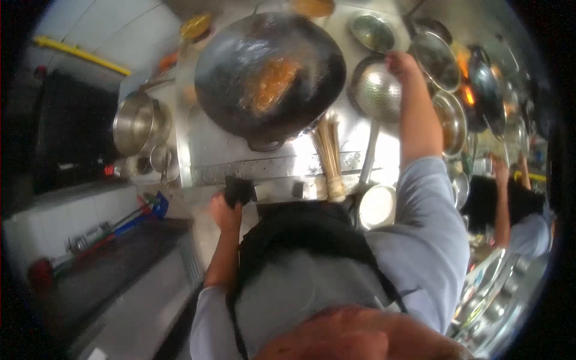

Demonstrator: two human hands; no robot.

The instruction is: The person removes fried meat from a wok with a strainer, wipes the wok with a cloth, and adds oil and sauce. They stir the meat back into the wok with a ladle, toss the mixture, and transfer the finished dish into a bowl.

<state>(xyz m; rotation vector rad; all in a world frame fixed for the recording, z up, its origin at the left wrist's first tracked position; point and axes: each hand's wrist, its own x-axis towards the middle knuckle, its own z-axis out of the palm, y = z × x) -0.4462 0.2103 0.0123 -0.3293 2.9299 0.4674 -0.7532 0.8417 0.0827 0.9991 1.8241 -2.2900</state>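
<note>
The big black wok [270, 72] sits at the far middle of the steel stove [240, 171]. Orange food [273, 83] lies in its bowl, a little right of centre. Just to the right of the wok, rims almost touching, is a round perforated strainer [377, 91]. Its long shaft runs straight back toward the near edge of the stove, so its long axis lies far-to-near.

A steel pot [133, 123] stands well off to the left. A bamboo brush [329, 156] lies between the wok and the strainer's shaft, on the same far-to-near line.

At the near edge there is a small black handle [239, 191]. The person's left hand [223, 211] is clenched around it from below, arm straight down.

The right hand [403, 65] is stretched far out and rests on the far right rim of the strainer. The fingers look curled there, but I cannot tell whether they are gripping the rim or only touching it. That hand is plainly the nearer one to the strainer, with the wok a short way to its left.

A co-worker [510, 207] is at work farther right, arms well apart from this person's.
</note>
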